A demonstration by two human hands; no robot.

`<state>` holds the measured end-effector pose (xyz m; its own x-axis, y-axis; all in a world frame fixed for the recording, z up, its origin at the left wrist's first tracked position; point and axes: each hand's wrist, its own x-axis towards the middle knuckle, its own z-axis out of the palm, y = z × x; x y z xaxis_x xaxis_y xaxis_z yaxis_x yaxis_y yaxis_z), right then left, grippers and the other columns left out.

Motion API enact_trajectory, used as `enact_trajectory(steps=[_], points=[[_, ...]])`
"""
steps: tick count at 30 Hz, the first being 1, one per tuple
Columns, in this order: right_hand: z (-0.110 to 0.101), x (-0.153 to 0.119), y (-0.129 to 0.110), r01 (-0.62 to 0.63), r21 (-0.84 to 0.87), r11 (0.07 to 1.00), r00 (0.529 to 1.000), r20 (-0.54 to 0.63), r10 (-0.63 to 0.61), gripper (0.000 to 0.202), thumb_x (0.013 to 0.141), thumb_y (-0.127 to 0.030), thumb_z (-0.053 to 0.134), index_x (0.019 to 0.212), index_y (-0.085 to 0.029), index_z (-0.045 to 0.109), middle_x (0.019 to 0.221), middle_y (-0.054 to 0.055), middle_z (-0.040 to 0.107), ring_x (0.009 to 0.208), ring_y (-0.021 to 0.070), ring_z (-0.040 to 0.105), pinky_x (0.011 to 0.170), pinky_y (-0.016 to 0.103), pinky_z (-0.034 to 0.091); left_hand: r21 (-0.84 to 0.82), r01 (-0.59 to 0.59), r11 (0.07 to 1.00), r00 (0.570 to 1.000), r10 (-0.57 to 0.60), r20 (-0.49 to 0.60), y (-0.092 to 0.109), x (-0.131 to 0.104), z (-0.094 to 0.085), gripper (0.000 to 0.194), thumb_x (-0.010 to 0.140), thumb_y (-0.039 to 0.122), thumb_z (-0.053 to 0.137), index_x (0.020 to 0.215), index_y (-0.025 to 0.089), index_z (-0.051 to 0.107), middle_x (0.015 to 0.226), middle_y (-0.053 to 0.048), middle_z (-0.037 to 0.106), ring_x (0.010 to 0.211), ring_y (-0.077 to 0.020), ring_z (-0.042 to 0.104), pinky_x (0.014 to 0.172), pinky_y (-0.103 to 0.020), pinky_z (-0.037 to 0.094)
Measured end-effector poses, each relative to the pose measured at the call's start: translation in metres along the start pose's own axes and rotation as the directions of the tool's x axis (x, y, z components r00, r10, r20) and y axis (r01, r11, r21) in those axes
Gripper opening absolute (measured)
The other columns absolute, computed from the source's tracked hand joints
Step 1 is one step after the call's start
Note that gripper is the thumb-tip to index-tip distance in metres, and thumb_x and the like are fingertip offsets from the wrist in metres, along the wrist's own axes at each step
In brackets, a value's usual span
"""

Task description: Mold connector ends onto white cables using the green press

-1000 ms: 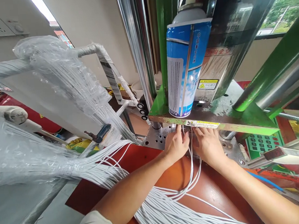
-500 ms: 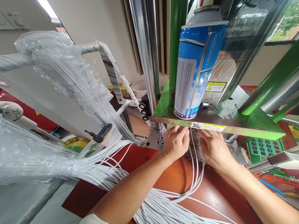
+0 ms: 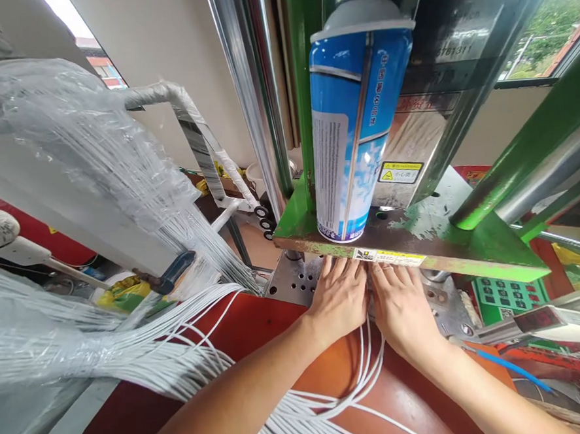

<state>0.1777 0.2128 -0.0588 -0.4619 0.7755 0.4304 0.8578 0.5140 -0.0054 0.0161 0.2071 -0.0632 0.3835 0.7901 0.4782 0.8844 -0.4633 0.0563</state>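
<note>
My left hand [image 3: 340, 299] and my right hand [image 3: 401, 302] lie side by side, palms down, under the front edge of the green press plate [image 3: 483, 251]. Fingers of both are stretched forward, their tips partly hidden beneath the plate. Several white cables [image 3: 368, 369] run up from the bundle [image 3: 292, 420] and vanish under my hands, between the two palms. Whether the fingers press on the cables is hidden. Below the plate, a metal base with holes [image 3: 298, 279] shows around my hands.
A blue spray can [image 3: 358, 134] stands on the green plate, above my hands. Plastic-wrapped cables [image 3: 104, 150] hang over a wrapped frame at left. A clamp [image 3: 175, 273] sits on that frame. A green button panel [image 3: 509, 292] is at right, near a blue tube [image 3: 512, 364].
The view has shifted, so the can and press sit further left. Both hands have flattened and come closer together, with the fingers now stretched forward over the cables.
</note>
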Motion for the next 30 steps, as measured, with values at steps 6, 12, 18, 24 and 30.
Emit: enact_trajectory(steps=[6,12,18,24,30], points=[[-0.005,0.005,0.002,-0.007,0.01,1.0,0.997,0.074,0.006,0.033,0.092,-0.009,0.047,0.12,-0.014,0.062,0.105,0.011,0.07,0.096,0.0276,0.058,0.086,0.039,0.036,0.004,-0.001,1.0,1.0,0.001,-0.021,0.001,0.001,0.006,0.038,0.088,0.023,0.058,0.124,0.013,0.063,0.124,-0.014,0.065,0.124,-0.0331,0.054,0.115,-0.05,0.036],[0.015,0.007,0.011,0.053,-0.102,0.993,0.997,0.055,-0.047,0.028,0.095,-0.011,0.047,0.115,-0.013,0.066,0.095,0.011,0.069,0.086,0.0262,0.057,0.079,0.038,0.034,0.043,-0.011,0.999,0.992,0.016,-0.123,-0.003,0.006,0.029,0.019,0.089,0.019,0.053,0.101,0.015,0.068,0.104,-0.013,0.069,0.104,-0.0313,0.061,0.101,-0.048,0.044],[0.038,0.007,0.009,0.013,-0.077,0.997,1.0,-0.027,-0.015,0.03,0.1,-0.017,0.041,0.114,-0.009,0.067,0.104,0.018,0.068,0.096,0.0315,0.056,0.089,0.043,0.038,0.078,-0.011,0.997,0.982,0.025,-0.186,-0.006,0.01,0.046,0.028,0.092,0.022,0.052,0.112,0.014,0.07,0.111,-0.015,0.07,0.107,-0.0325,0.061,0.102,-0.05,0.044],[0.014,0.007,0.011,0.041,-0.062,0.997,0.996,-0.08,-0.046,0.043,0.104,-0.021,0.038,0.141,-0.005,0.053,0.135,0.019,0.062,0.124,0.0315,0.054,0.111,0.049,0.035,0.01,-0.007,1.0,0.991,0.008,-0.136,-0.003,0.014,0.023,0.038,0.096,0.023,0.052,0.131,0.016,0.064,0.134,-0.014,0.065,0.126,-0.0313,0.058,0.116,-0.054,0.038],[-0.029,-0.108,0.026,0.053,0.083,0.995,0.995,-0.094,-0.045,0.065,0.105,-0.041,0.044,0.162,-0.015,0.027,0.163,0.013,0.038,0.152,0.0293,0.033,0.121,0.051,0.032,-0.108,-0.025,0.994,0.999,0.022,-0.029,-0.016,-0.082,-0.056,0.06,0.106,0.04,0.04,0.162,0.02,0.033,0.169,-0.014,0.025,0.156,-0.0283,0.026,0.123,-0.047,0.036]])
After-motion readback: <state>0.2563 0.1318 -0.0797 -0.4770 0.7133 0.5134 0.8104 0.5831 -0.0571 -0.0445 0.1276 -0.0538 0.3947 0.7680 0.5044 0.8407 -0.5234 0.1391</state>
